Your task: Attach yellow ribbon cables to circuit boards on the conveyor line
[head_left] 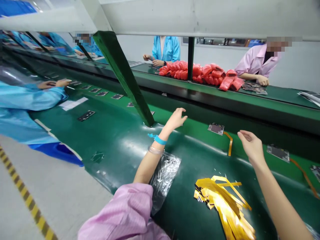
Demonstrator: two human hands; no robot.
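My left hand (177,118) is over the green belt beside the green post, thumb and fingers apart, holding nothing I can see. A small piece of a board shows just under its fingers. My right hand (251,147) hovers over the belt with loosely curved fingers and nothing visible in them. Left of it lies a circuit board (216,128) with an orange flex cable (229,145) running off its right side. Another circuit board (278,153) with a flex cable lies to the right. A pile of yellow-orange flex cables (225,206) rests on the green mat between my arms.
A clear plastic bag (166,175) lies under my left forearm. The slanted green post (125,78) stands left of my left hand. Several boards lie along the belt (195,131). Red bubble-wrap packs (210,75) sit on the far bench. Co-workers sit at left and opposite.
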